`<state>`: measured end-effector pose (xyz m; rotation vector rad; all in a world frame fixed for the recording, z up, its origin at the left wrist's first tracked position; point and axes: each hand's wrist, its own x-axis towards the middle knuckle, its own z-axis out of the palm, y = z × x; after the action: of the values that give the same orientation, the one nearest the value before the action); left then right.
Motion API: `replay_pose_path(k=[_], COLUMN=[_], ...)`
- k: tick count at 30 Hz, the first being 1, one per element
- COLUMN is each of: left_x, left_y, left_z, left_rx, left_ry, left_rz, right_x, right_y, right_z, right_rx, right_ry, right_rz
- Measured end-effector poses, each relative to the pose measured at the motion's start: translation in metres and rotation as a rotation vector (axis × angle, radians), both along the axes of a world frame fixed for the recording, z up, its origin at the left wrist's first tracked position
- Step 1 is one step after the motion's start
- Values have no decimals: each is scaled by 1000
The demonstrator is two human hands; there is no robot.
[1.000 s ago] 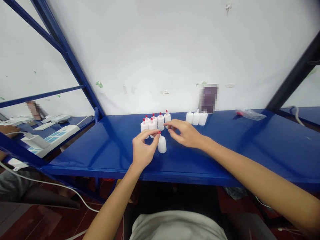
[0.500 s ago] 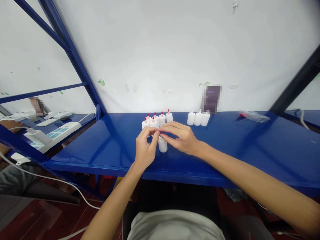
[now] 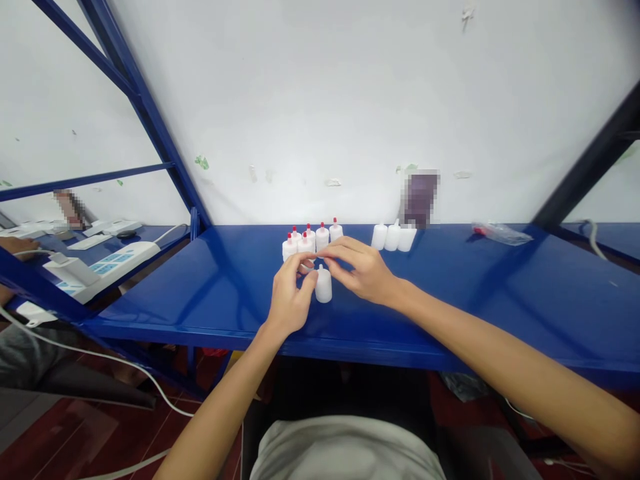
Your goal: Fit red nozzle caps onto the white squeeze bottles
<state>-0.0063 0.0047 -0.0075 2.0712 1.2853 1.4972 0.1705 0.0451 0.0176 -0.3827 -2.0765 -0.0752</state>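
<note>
A white squeeze bottle stands upright on the blue table, its narrow nozzle bare. My left hand is beside it, thumb near the bottle's shoulder and apart from the index finger above. My right hand reaches over from the right, thumb and index fingertips close together above the nozzle. Whatever those fingertips hold, if anything, is too small or hidden to make out. Just behind my hands stand several white bottles with red caps, partly covered by my left fingers.
Three white bottles without red caps stand at the back, beside a blurred dark object. A clear plastic bag with something red lies farther right. A power strip and another person's hand are at the left.
My left thumb has dropped away from the fingertips, and the two hands have parted slightly. The bottle's bare nozzle now shows between them. The view has shifted slightly.
</note>
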Motion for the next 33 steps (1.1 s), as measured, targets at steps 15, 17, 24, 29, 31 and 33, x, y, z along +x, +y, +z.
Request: replay_pose_path(k=[15, 17, 24, 29, 31, 33], left_x=[6, 5, 4, 4, 4, 3], left_y=[-3, -3, 1, 2, 2, 2], left_z=[-2, -3, -7, -8, -9, -9], left_rx=[-227, -238, -249, -248, -248, -246], left_ry=[507, 510, 485, 473, 472, 468], left_rz=[59, 55, 63, 91, 89, 84], right_x=[2, 4, 6, 3, 3, 4], right_y=[0, 0, 1, 3, 3, 4], right_z=[-7, -6, -11, -20, -22, -24], right_rx=[-236, -287, -537, -616, -637, -652], right_ry=[-61, -95, -150, -37, 0, 18], right_rz=[44, 28, 18, 96, 117, 121])
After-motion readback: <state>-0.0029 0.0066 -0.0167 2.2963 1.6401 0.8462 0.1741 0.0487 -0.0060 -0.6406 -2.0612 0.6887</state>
